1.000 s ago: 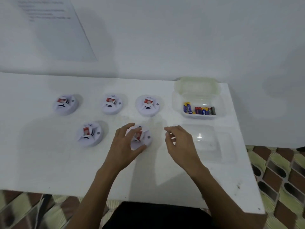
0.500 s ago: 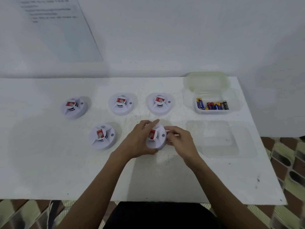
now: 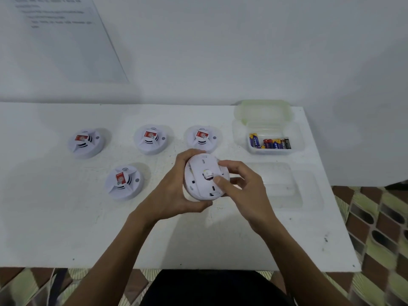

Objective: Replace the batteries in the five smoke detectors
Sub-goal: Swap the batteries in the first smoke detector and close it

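Both hands hold one white smoke detector above the table, turned so its back faces me. My left hand cups its left side and bottom. My right hand grips its right side, with the thumb on the small square part at the centre of the back. Several other white detectors with red labels lie face up on the white table: one at the far left, one in the middle, one behind my hands, and one at the front left. Batteries lie in a clear box.
The clear box's lid stands open behind it. An empty clear tray lies right of my right hand. A printed sheet leans on the wall at the back left. The table's right edge drops to a patterned floor.
My hands closed on the front right detector, lifted it off the table and flipped it over, so its back now faces me. The other detectors stayed put.
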A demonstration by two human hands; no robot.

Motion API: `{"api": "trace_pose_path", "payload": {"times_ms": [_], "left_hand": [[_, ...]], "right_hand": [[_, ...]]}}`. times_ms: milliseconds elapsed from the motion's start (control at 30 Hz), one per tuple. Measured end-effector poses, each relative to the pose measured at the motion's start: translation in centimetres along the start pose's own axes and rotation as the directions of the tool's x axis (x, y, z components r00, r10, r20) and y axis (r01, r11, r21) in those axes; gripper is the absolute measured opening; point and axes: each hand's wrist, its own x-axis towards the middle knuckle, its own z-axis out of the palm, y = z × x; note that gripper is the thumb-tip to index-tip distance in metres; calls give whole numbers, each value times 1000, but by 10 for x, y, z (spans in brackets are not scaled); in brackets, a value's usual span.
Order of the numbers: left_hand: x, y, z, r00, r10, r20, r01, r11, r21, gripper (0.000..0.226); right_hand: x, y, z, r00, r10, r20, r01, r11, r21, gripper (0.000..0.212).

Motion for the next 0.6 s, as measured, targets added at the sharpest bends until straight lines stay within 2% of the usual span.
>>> {"api": "trace_pose_path", "payload": {"times_ms": [100, 233, 500, 600], "left_hand": [[3, 2, 6, 1000, 8, 0, -8, 999, 39, 119], [5, 5, 13, 999, 25, -41, -24, 999, 25, 132], [13, 10, 21, 989, -4, -147, 4, 1000, -3, 125], [18, 12, 21, 986, -22, -166, 18, 1000, -23, 122]], "right_hand": [[-3, 1, -3, 997, -78, -13, 76, 986, -152, 34], [-11, 1, -7, 988, -151, -7, 147, 972, -183, 44], [-7, -1, -8, 982, -149, 117, 165, 976, -142, 72], [-2, -2, -7, 975, -157, 159, 180, 973, -147, 74]]}}
